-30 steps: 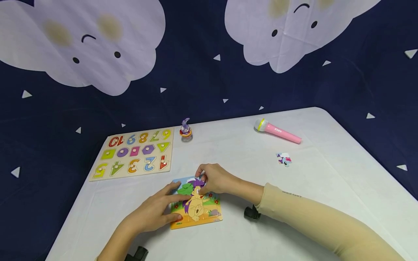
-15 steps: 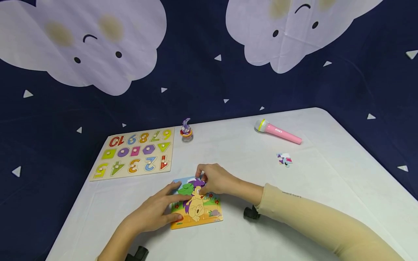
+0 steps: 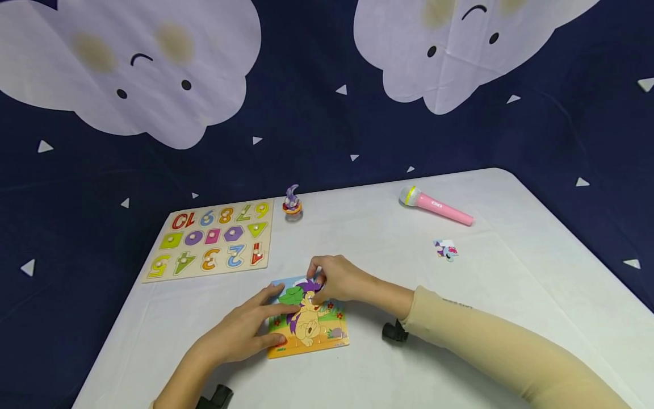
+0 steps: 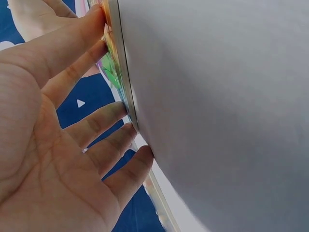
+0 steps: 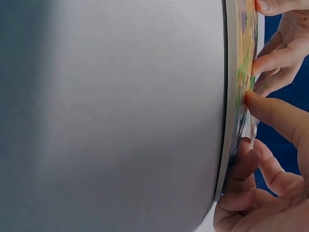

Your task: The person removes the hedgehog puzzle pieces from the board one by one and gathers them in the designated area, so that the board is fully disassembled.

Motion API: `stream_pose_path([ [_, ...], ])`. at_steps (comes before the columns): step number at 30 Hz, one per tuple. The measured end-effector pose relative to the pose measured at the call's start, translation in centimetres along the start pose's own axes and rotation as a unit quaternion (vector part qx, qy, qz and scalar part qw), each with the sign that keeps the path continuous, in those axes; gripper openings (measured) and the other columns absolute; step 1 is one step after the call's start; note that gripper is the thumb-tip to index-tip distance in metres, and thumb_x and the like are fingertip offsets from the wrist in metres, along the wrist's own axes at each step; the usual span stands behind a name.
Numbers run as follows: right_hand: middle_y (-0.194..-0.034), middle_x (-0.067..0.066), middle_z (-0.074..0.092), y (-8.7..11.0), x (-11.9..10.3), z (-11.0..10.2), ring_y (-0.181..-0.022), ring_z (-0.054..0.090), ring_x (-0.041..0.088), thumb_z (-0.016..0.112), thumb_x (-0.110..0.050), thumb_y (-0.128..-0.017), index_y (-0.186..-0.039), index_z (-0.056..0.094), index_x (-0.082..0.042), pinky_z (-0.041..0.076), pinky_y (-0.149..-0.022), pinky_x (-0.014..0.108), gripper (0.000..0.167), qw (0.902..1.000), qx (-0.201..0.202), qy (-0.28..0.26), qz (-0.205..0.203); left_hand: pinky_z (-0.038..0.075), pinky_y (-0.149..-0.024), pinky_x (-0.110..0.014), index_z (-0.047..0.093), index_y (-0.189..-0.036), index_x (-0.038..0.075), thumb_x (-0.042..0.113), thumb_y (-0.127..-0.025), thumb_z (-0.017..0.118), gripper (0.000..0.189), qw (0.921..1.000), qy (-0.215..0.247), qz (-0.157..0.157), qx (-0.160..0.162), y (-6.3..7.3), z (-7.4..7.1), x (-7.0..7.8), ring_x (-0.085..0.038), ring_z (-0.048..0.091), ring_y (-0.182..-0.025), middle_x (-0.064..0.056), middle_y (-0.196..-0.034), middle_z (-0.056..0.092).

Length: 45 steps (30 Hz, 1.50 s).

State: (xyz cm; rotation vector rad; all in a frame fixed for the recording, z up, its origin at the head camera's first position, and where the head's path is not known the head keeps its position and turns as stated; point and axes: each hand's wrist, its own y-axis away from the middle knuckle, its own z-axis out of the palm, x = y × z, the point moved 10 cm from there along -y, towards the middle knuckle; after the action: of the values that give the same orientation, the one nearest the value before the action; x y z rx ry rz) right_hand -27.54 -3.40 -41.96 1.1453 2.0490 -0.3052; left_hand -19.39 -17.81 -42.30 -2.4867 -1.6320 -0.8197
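A jigsaw puzzle board (image 3: pixel 309 332) with a yellow and purple hedgehog-like character lies flat on the white table. Spread fingers of my left hand (image 3: pixel 242 329) rest on its left side; in the left wrist view the left hand (image 4: pixel 63 130) has its fingertips along the board's edge. At the board's far right corner, my right hand (image 3: pixel 339 281) has thumb and fingers bent around a puzzle piece, mostly hidden by them. The right wrist view shows the right hand (image 5: pixel 270 193) with its thumb on the puzzle face. A loose puzzle piece (image 3: pixel 446 250) lies to the right.
A wooden number-and-shape board (image 3: pixel 209 241) lies at the back left. Beside it stands a small purple figure (image 3: pixel 292 203) on a clear base. A pink toy microphone (image 3: pixel 436 207) lies at the back right. Dark cloud-print cloth (image 3: pixel 301 113) hangs behind the table.
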Motion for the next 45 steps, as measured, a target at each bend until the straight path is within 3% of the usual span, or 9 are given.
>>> stream_pose_path([
  [7,-0.084,-0.005,0.064,-0.2,0.4,0.0,-0.077,0.055,0.010,0.096,-0.014,-0.078,-0.104,0.072,-0.015,0.049,-0.079,0.029,0.036,1.0000,0.001,0.000,0.001,0.038,-0.121,-0.075,0.070,-0.142,0.037,0.039,-0.096,0.082,0.048,1.0000,0.004,-0.002,-0.005,0.0,0.1,0.0,-0.047,0.032,-0.161,-0.012,-0.174,0.036],
  [15,-0.087,-0.004,0.066,-0.3,0.5,-0.4,-0.078,0.056,0.010,0.094,-0.014,-0.078,-0.106,0.073,-0.012,0.049,-0.076,0.025,0.035,0.9996,-0.001,0.012,-0.025,0.037,-0.122,-0.075,0.070,-0.143,0.036,0.038,-0.096,0.082,0.049,1.0000,0.001,-0.005,-0.007,-0.1,0.1,-0.1,-0.045,0.031,-0.162,-0.012,-0.175,0.035],
  [23,-0.090,-0.002,0.068,0.2,1.3,-2.0,-0.079,0.058,0.007,0.092,-0.014,-0.082,-0.111,0.073,-0.009,0.051,-0.074,0.019,0.035,0.9990,-0.009,-0.011,-0.042,0.036,-0.123,-0.073,0.070,-0.142,0.037,0.037,-0.096,0.082,0.048,1.0000,0.000,-0.001,-0.004,-0.2,-0.1,0.0,-0.045,0.031,-0.162,-0.012,-0.175,0.036],
  [35,-0.101,0.003,0.074,1.7,4.1,-5.7,-0.090,0.067,0.010,0.093,-0.014,-0.082,-0.114,0.074,-0.006,0.060,-0.085,0.023,0.038,0.9995,0.002,-0.013,-0.030,0.035,-0.123,-0.073,0.071,-0.142,0.037,0.036,-0.095,0.083,0.048,0.9999,0.001,-0.012,-0.005,0.0,0.0,-0.2,-0.044,0.031,-0.163,-0.010,-0.175,0.036],
  [40,-0.103,0.006,0.075,2.2,6.2,-7.3,-0.091,0.070,0.011,0.092,-0.012,-0.082,-0.116,0.074,-0.003,0.063,-0.088,0.026,0.039,0.9989,0.015,-0.035,-0.026,0.035,-0.123,-0.074,0.071,-0.142,0.036,0.036,-0.095,0.083,0.048,0.9999,0.001,-0.009,-0.008,-0.1,0.1,-0.2,-0.044,0.031,-0.163,-0.011,-0.175,0.036],
  [45,-0.103,0.007,0.076,2.7,8.4,-9.1,-0.094,0.071,0.013,0.091,-0.012,-0.083,-0.116,0.074,-0.003,0.063,-0.090,0.029,0.039,0.9992,0.030,-0.021,-0.012,0.034,-0.124,-0.074,0.071,-0.142,0.036,0.036,-0.095,0.083,0.048,1.0000,0.001,-0.007,-0.005,-0.1,0.1,-0.2,-0.043,0.030,-0.163,-0.011,-0.175,0.036],
])
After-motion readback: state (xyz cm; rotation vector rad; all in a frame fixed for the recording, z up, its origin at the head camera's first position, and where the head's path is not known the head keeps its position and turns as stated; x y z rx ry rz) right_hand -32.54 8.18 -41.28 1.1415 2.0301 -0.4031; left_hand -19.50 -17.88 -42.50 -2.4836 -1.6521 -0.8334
